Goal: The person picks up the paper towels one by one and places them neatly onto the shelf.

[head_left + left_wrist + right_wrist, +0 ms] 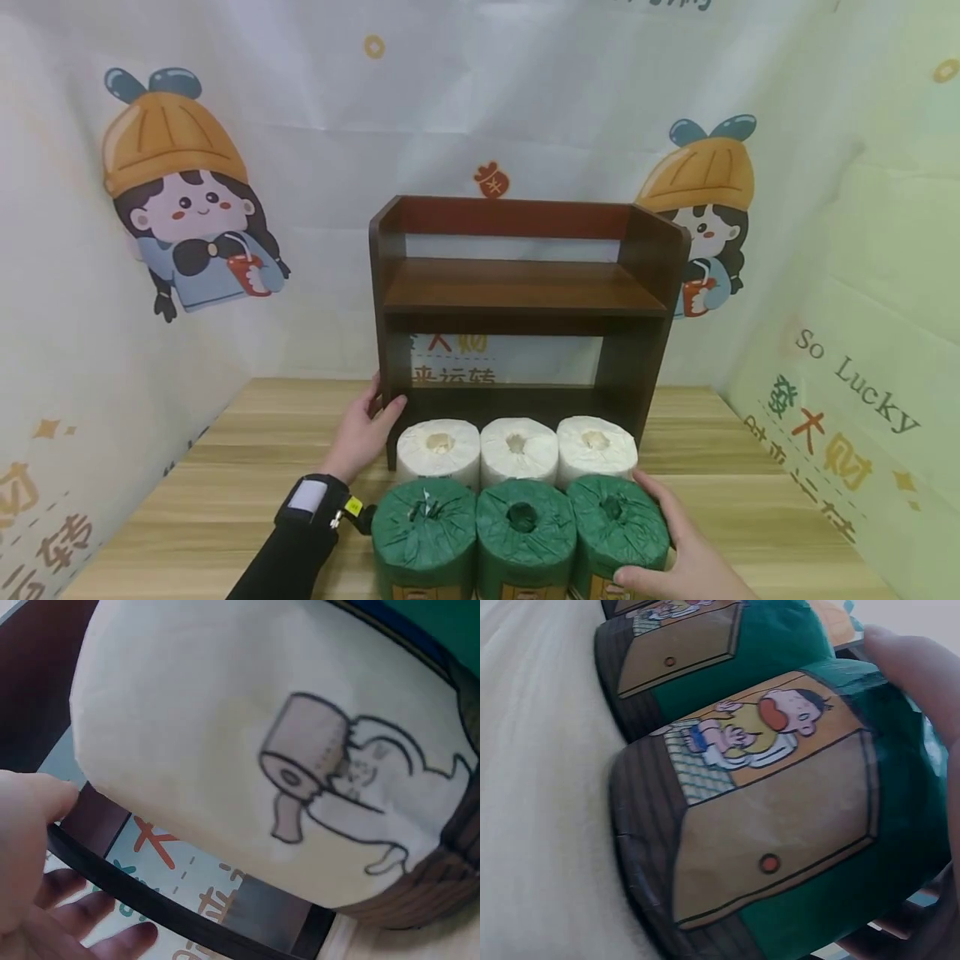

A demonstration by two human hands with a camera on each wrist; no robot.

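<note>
A dark brown two-tier shelf [525, 287] stands at the back of the table. My left hand [367, 433] grips its left side panel, the thumb on one face and the other fingers on the opposite face, as the left wrist view shows around the panel's dark edge [172, 900]. In front of the lower tier, three white-wrapped toilet rolls [519, 446] stand upright in a row. Nearer to me is a row of three green-wrapped toilet rolls [423, 533]. My right hand [686, 554] holds the rightmost green roll [780, 825], thumb at its front and fingers round its far side.
Wood-grain table [247, 467] extends on both sides of the shelf and rolls. Behind and beside it hangs a pale printed cloth [322, 167] with cartoon figures and lettering. Both shelf tiers hold nothing, and the cloth shows through their open backs.
</note>
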